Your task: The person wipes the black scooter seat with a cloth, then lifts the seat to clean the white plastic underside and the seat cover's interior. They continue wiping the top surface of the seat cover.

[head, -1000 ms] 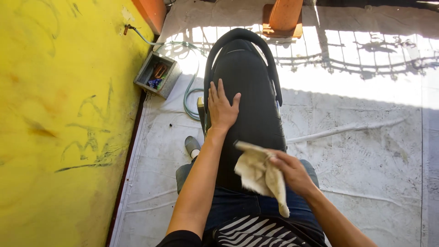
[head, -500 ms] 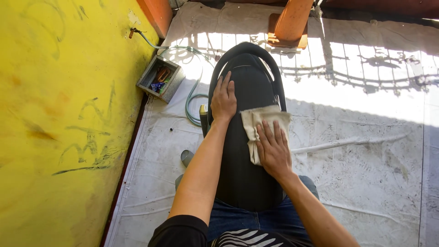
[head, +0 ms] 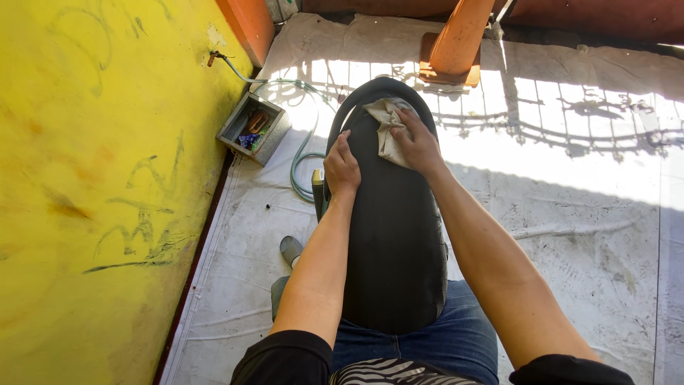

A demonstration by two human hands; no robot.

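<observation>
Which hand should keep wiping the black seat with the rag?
Probably the right hand. It presses the pale rag flat on the far end of the black seat, so it can wipe at once. The left hand lies bare on the seat's left edge, likely steadying it.
</observation>
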